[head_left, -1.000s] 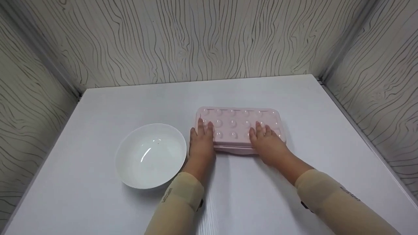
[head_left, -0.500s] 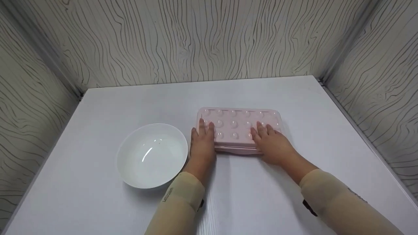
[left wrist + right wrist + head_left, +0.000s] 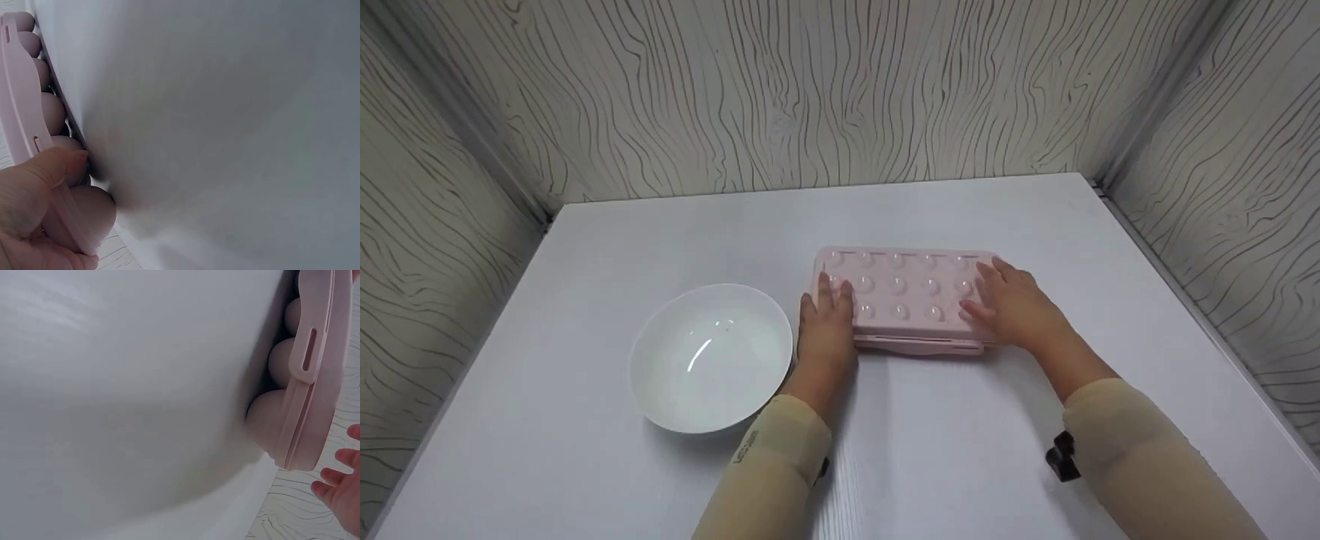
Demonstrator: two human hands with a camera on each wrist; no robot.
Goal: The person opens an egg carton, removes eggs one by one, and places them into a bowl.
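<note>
Well, left hand (image 3: 826, 330) grips pink case (image 3: 913, 297), right hand (image 3: 1020, 306) at opposite end

1. One box (image 3: 913, 298).
2. Three rows of bumps (image 3: 898, 285) atop the box.
3. One bowl (image 3: 712, 382), left of the box.
4. Two hands: left hand (image 3: 826, 330) at the box's left end, right hand (image 3: 1024, 307) at its right.
5. Two sleeves (image 3: 769, 469), on the box's near side.
6. Three walls (image 3: 825, 90): behind, left and right of the box.
7. One counter (image 3: 930, 450), under the box.
</note>
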